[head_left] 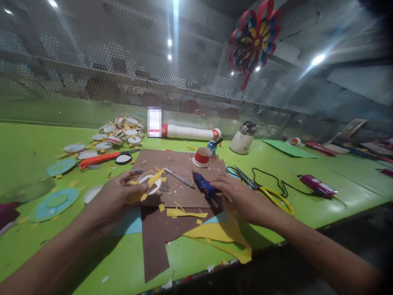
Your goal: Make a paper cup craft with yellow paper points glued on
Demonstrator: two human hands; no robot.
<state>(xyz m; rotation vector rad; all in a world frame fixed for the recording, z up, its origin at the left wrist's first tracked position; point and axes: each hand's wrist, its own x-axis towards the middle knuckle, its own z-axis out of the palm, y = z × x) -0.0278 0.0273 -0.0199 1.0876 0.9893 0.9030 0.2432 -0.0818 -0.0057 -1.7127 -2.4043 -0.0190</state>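
Observation:
My left hand [123, 190] is closed on a small white paper disc [149, 179] with yellow paper tabs around its rim; a longer yellow strip lies across it. Over the brown sheet, my right hand [235, 194] has its fingers around a blue hot glue gun [204, 186], whose nozzle points away toward the upper left. Between the hands lies a pen [179, 178]. Yellow paper scraps [187, 213] are strewn on the brown cardboard [172, 196]. Just beyond the glue gun stands an upturned red and white paper cup [202, 157].
A pile of similar discs [123, 133] sits at back left near an orange-handled cutter [100, 159]. Scissors [260, 186] with yellow handles lie right of my hand, beside a black cord [270, 175] and a purple device [317, 185]. A white and black container [243, 138] stands behind.

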